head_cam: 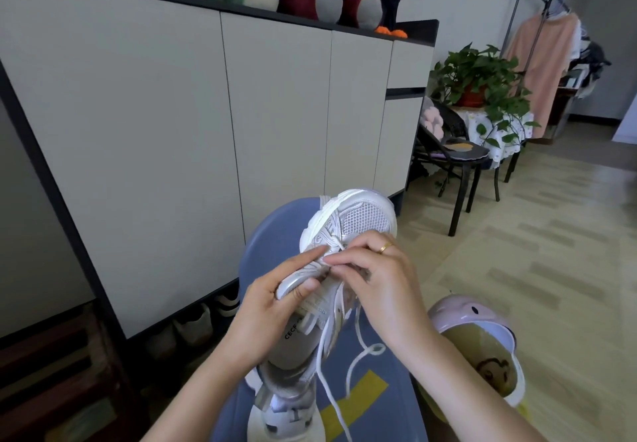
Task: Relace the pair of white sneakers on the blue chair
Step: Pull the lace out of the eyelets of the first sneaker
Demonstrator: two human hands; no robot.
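Observation:
A white mesh sneaker (pixel 358 217) lies on the blue chair (pixel 275 231), toe pointing away from me. My left hand (pixel 272 307) grips its left side, thumb over the silver trim and index finger stretched toward the eyelets. My right hand (pixel 375 279), with a gold ring, pinches the white lace (pixel 358 359) at the eyelets in the middle of the shoe. Loose lace ends trail down over the seat. The second white sneaker (pixel 286 410) sits nearer me on the chair, partly hidden by my left forearm.
A long white cabinet (pixel 172 114) with plush toys on top stands at the left, shoes under it. A pink helmet (pixel 482 348) lies on the floor at right. A black chair (pixel 458 162), a potted plant (pixel 482 79) and a clothes rack (pixel 541 62) stand farther back.

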